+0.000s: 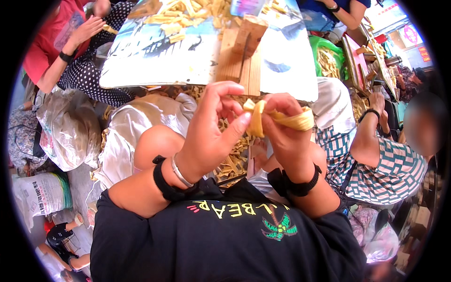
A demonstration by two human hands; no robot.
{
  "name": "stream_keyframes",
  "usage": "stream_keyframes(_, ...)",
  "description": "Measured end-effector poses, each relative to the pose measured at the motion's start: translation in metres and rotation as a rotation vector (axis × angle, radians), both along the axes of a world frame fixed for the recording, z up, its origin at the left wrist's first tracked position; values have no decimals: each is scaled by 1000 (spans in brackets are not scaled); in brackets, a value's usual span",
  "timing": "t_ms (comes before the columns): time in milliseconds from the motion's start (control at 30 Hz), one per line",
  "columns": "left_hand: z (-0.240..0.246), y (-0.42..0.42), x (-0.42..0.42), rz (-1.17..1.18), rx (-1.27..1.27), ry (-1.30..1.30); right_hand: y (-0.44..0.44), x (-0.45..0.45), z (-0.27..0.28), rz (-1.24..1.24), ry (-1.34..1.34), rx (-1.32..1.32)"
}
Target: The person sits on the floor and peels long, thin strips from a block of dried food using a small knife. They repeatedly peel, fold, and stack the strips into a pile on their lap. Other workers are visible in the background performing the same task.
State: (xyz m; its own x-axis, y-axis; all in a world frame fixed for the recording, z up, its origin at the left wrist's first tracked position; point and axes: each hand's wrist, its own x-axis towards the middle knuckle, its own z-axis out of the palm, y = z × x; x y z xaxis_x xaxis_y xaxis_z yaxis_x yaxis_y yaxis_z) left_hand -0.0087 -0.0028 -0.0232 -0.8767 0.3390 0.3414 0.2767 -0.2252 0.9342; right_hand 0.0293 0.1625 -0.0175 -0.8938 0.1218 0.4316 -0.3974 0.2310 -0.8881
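Observation:
A yellowish folded strip (258,118), of a dried sheet-like material that I cannot name for sure, is pinched in my right hand (287,121); its looped tail sticks out to the right past the fingers. My left hand (218,123) is beside it, fingers curled and apart, the thumb tip at the strip's left edge. Whether that thumb presses on it, I cannot tell. Just beyond my hands lies a wooden board (229,60) with a wooden block (251,33) on it, at the near edge of the table (158,70). Many similar yellow pieces (190,12) are heaped at the table's far side.
Co-workers sit at the left, right and far right. A green bag (327,58) of yellow pieces stands right of the table. More pieces (230,169) lie below my hands, between my legs. Plastic sacks (72,127) are at the left, and another worktable (356,63) is at the right.

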Motion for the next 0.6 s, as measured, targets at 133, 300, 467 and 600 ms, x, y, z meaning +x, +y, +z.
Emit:
stream_keyframes(133,4,-11,-16,-234,-248,188,6,-4,3,76,82,146)
stream_keyframes(300,13,-19,-16,-154,-308,157,20,-4,18,31,-209,-322)
stream_keyframes(467,7,-24,-23,-264,-372,21,47,-9,14,327,-310,-991)
stream_keyframes(600,11,-16,-27,-233,-294,35,44,-5,20,250,-292,-691)
